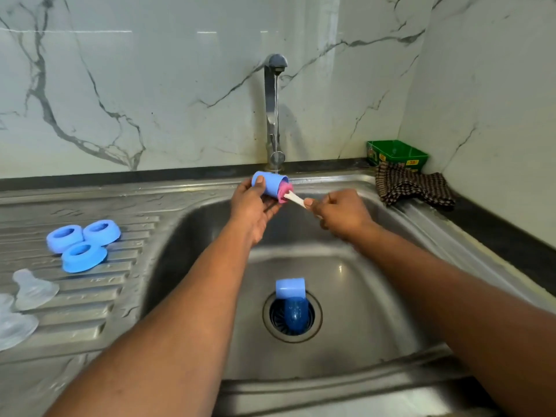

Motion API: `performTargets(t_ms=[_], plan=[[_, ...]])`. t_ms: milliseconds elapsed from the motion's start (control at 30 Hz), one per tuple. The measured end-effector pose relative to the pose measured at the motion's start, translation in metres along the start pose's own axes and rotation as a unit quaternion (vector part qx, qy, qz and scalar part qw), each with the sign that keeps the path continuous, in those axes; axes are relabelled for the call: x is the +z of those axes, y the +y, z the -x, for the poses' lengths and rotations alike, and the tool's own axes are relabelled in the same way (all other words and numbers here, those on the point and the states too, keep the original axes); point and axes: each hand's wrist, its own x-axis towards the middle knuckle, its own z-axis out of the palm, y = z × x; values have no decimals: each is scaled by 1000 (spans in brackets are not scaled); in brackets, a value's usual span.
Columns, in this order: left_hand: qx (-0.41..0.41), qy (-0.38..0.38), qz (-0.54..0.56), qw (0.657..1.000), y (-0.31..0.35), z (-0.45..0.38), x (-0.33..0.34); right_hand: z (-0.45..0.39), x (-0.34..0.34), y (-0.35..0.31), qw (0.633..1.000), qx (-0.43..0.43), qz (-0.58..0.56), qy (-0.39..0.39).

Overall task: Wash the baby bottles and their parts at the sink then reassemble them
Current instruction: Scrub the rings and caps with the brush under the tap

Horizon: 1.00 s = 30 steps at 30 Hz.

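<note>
1 steel sink (376, 296) under running tap (275, 115). Checked cloth (415, 188) and green box (397, 155) at right rim. Left hand (251, 206) grips blue cap (269, 183) above basin; right hand (343, 213) pinches white handle of pink brush (285, 192), head inside cap. 2nd blue cap (290, 288) lies over drain. 3 blue rings (81, 243) on drainboard, touching; clear teats (33, 291) beside them.
</note>
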Motion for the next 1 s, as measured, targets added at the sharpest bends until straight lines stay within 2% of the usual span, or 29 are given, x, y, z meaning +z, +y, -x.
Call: performTargets(t_ms=[33, 67, 133, 200, 300, 367, 433, 533, 567, 600, 667, 700, 733, 767, 800, 867, 933, 1000], plan=[[5, -26, 24, 999, 1, -3, 0, 1, 0, 0, 987, 77, -115, -75], [9, -46, 48, 998, 2, -5, 1, 4, 1, -1, 968, 120, -186, -119], [12, -65, 78, 995, -1, -9, 8, 2, 6, 5, 967, 104, -205, -106], [12, -55, 54, 997, -6, -11, 13, 0, 11, 10, 994, 20, -108, 6], [-7, -19, -24, 999, -8, -12, 13, 2, 8, 16, 984, -78, 72, 142], [-20, 20, -65, 997, -6, -9, 12, 10, 3, 11, 957, -126, 196, 171], [-29, 58, -100, 993, -4, -6, 10, 23, -1, -1, 917, -178, 313, 169], [-37, 53, -123, 990, 1, 0, 5, 33, -3, -11, 859, -236, 426, 155], [-29, 34, -116, 992, 4, 1, 4, 32, -4, -12, 861, -238, 419, 162], [-16, 6, -96, 995, 7, 4, 2, 30, -5, -12, 880, -227, 379, 174], [8, -59, -27, 998, 14, 7, 1, 22, -5, -9, 953, -160, 209, 152], [13, -82, -6, 997, 16, 8, 0, 15, -5, -6, 984, -114, 90, 100], [16, -93, -2, 995, 15, 8, -1, 11, -6, -4, 997, -60, -17, 34], [19, -91, -10, 996, 14, 7, -1, 9, -7, -2, 995, -15, -91, -21], [25, -75, -20, 997, 12, 5, 1, 7, -9, 1, 992, 5, -120, -49], [45, -5, -46, 998, 9, -1, 0, 4, -9, 3, 997, -18, -64, -31], [74, 78, -76, 991, 7, -6, -5, 1, -7, 4, 996, -63, 46, 36], [72, 83, -123, 986, 2, -7, -6, 4, -4, 3, 983, -92, 130, 87]])
